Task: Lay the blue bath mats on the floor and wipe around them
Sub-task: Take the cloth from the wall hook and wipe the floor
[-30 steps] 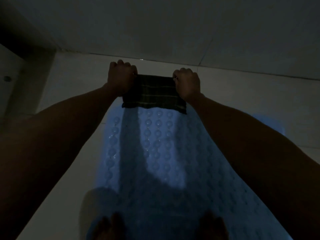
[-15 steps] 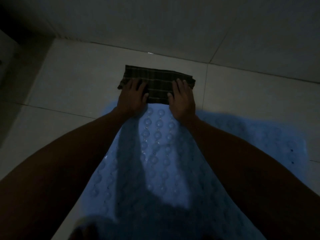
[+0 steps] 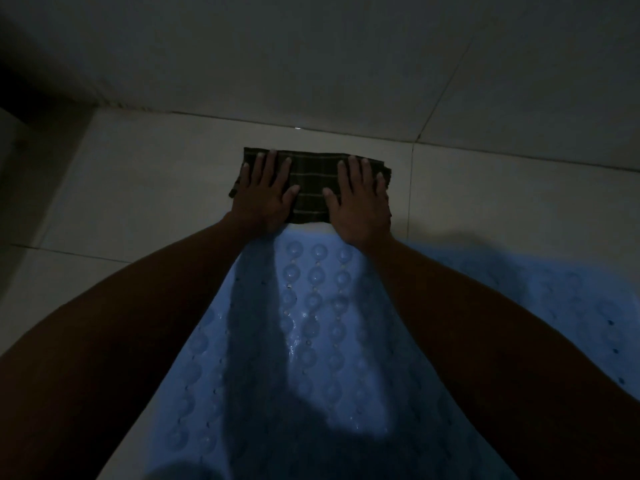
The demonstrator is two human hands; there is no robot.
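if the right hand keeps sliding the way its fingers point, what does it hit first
Probably the wall base. The right hand lies flat on the dark cloth, fingers pointing at it; only bare floor tile lies between.

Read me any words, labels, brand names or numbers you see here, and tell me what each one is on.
None: no text shows anywhere.
The dark striped cloth under the left hand and right hand bears only pale lines.
The blue bath mat shows only round bumps.
The floor tiles are plain.
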